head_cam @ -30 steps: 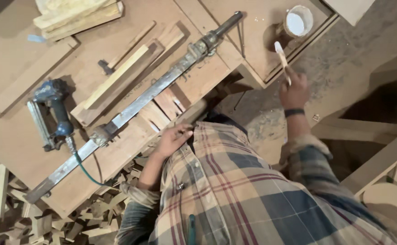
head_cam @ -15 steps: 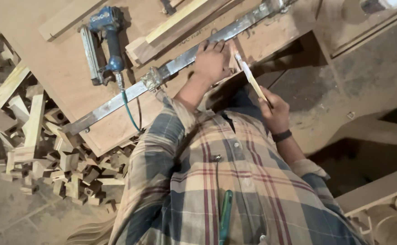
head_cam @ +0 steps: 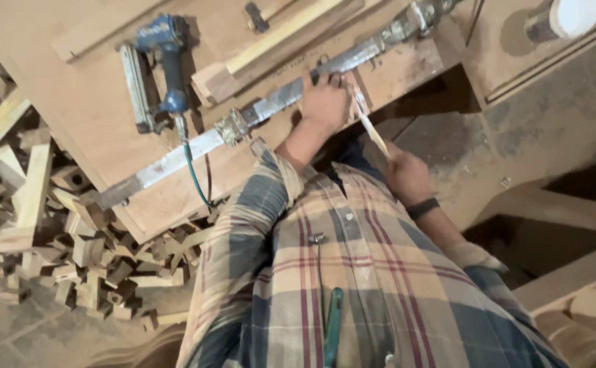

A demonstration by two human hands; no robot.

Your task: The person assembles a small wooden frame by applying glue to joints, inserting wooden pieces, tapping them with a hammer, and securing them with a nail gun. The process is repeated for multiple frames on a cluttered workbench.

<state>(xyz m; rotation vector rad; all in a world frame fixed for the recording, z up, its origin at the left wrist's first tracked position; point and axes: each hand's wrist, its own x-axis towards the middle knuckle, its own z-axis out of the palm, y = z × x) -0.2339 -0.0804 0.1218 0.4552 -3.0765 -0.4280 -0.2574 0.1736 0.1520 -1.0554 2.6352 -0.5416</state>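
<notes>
Right hand [head_cam: 407, 178] closed around the lower end of a thin, pale wooden stick [head_cam: 371, 129], tip slanted up toward the workbench edge. Left hand [head_cam: 325, 102] pressed flat, fingers curled loosely over a small wooden piece beside a long grey metal bar clamp [head_cam: 270, 109] lying diagonally across the brown workbench [head_cam: 73, 102]. Blue nail gun [head_cam: 161, 68] further left; heap of wooden offcuts [head_cam: 59, 232] on the floor.
</notes>
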